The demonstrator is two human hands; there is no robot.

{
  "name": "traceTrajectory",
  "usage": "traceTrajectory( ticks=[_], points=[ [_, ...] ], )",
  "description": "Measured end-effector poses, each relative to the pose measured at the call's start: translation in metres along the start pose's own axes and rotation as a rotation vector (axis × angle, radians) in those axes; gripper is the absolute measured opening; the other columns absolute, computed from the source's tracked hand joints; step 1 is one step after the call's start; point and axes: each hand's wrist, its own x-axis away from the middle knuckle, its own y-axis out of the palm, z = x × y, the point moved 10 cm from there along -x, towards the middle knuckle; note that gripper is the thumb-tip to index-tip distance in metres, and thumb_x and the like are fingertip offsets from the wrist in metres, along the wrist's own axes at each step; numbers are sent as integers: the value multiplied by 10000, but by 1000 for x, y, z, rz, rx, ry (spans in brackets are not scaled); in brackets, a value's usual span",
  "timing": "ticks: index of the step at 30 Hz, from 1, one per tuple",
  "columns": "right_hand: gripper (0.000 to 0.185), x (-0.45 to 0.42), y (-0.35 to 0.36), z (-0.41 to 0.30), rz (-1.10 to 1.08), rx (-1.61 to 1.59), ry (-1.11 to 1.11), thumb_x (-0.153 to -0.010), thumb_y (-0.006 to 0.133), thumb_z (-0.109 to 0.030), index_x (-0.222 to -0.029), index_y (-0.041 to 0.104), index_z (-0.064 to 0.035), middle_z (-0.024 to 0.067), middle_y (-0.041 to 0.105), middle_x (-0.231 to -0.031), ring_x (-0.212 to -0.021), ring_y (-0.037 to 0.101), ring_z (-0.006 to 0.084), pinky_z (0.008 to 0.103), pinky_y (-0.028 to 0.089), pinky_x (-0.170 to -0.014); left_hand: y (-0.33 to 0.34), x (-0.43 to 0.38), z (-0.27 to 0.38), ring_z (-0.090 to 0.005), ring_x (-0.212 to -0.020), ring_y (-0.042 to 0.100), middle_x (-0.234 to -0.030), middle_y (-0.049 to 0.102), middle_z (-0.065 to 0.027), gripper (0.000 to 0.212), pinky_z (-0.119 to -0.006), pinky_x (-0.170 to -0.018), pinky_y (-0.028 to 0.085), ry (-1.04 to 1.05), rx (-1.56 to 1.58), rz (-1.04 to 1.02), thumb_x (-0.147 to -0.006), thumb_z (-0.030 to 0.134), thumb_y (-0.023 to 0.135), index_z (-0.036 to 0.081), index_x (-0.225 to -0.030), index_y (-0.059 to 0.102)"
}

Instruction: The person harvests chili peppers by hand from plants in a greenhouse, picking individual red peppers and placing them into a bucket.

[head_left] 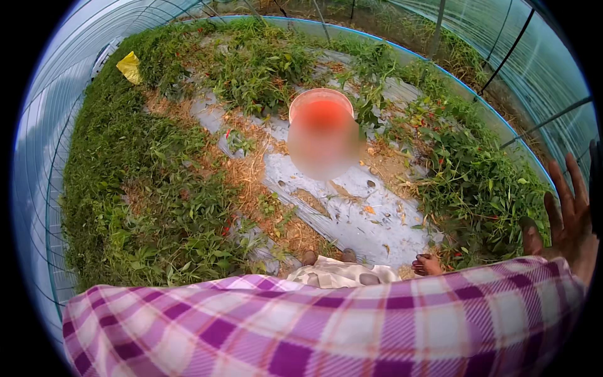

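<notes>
My left arm, in a purple and white plaid sleeve, appears to reach across the bottom of the view. At the far right, my left hand (565, 217) is raised close to the camera with its fingers spread, nothing seen in it. Below, right of my patterned trousers (344, 272), my right hand (426, 265) shows small with bent fingers; whether it holds anything is unclear. A round pinkish bucket (297, 104) with red contents stands ahead on the grey mulch film (301, 175). A blurred patch hides its front and lower part.
Pepper plants (476, 165) with red fruits grow on both sides, inside a plastic-covered tunnel. Dry straw (247, 181) and fallen leaves lie along the film. A yellow bag (129, 67) is at the far left. Metal poles (438, 28) and a low plastic wall border the right.
</notes>
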Motion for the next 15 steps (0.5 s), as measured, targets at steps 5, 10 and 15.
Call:
traceTrajectory(
  ticks=[5, 10, 15],
  points=[
    [184, -4, 5, -11, -8, -15, -8, -835, 520, -146, -992, 493, -53, 113, 580, -744, -571, 582, 250, 399, 500, -556, 19, 8, 0, -384, -1148, 432, -1185, 511, -203, 388, -658, -974, 234, -23, 3, -43, -859, 273, 403, 9, -1084, 577],
    [185, -15, 6, 6, -28, -34, 23, -835, 521, -147, -992, 492, -54, 110, 580, -745, -576, 584, 251, 397, 500, -567, 71, 31, -2, -384, -1130, 449, -1160, 523, -213, 405, -644, -967, 257, -19, 152, -189, -850, 274, 398, -11, -1082, 567],
    [203, -13, -10, 20, 18, -38, 26, -829, 548, -201, -968, 524, -56, 90, 581, -762, -634, 580, 225, 381, 483, -574, 111, 111, -48, -334, -1050, 501, -1028, 576, -132, 327, -594, -946, 302, -175, 215, -284, -772, 206, 530, -5, -1017, 581]
  ],
)
